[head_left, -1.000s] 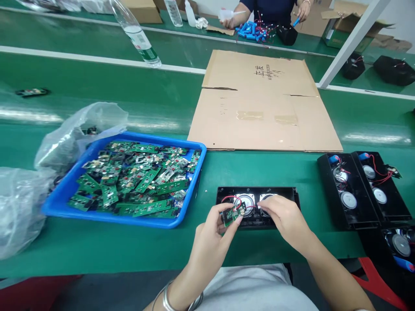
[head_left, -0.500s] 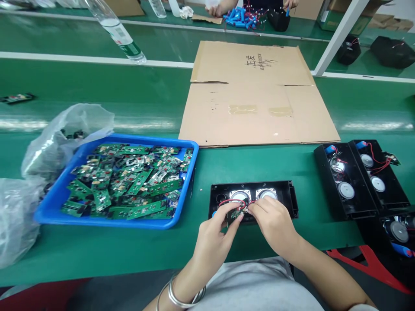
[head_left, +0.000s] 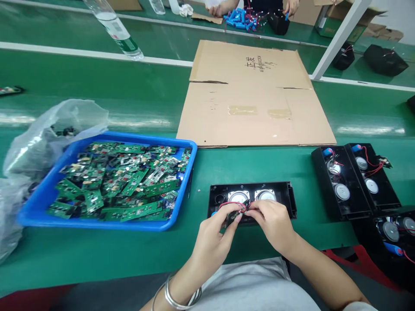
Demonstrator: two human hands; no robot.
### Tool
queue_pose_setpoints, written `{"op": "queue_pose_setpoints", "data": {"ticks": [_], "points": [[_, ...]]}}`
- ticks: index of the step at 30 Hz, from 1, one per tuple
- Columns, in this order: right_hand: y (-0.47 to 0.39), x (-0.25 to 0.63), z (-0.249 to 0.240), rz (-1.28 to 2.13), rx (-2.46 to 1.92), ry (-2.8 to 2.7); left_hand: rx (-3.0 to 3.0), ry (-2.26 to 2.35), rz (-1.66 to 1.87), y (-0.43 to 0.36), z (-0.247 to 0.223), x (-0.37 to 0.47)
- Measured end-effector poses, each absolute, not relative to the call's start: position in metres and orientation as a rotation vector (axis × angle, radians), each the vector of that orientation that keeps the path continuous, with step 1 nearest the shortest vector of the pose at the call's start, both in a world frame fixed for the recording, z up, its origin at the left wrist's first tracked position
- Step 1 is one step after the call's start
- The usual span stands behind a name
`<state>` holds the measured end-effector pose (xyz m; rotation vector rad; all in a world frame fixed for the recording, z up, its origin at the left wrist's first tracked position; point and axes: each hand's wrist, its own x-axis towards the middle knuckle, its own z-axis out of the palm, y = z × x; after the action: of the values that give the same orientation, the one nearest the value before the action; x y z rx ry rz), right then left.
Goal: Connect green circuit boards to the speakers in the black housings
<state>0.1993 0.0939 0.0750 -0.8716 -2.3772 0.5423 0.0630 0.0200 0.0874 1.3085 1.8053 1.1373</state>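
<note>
A black speaker housing (head_left: 285, 198) lies open on the green table in front of me, with two round silver speakers (head_left: 238, 197) inside. Over its near edge, my left hand (head_left: 214, 235) pinches a small green circuit board (head_left: 231, 217) between thumb and fingers. My right hand (head_left: 274, 222) is closed at the board's right end, fingertips together on a thin wire. A red wire (head_left: 231, 203) loops from the housing towards the board. The exact contact between wire and board is hidden by my fingertips. A blue part shows at the housing's left end.
To the left, a blue tray (head_left: 106, 225) holds many circuit boards, beside plastic bags (head_left: 48, 134). A flattened cardboard box (head_left: 259, 97) lies ahead. More black housings (head_left: 353, 185) stand at right. A bottle (head_left: 118, 32) and a co-worker's hands (head_left: 292, 7) are across the table.
Both hands stay at the housing; the board has tilted, now showing a darker edge. My right fingertips have shifted slightly left and down. The whole view has moved a little.
</note>
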Motion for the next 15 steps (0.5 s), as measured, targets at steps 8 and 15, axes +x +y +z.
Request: {"op": "queue_pose_setpoints", "data": {"ticks": [8, 15], "points": [[0.099, 0.199, 0.073, 0.684, -0.909, -2.375, 1.277, 1.762, 1.159, 0.018, 0.085, 0.061], [0.082, 0.204, 0.136, 0.337, -0.854, -2.673, 1.226, 1.727, 1.13, 0.023, 0.089, 0.063]]}}
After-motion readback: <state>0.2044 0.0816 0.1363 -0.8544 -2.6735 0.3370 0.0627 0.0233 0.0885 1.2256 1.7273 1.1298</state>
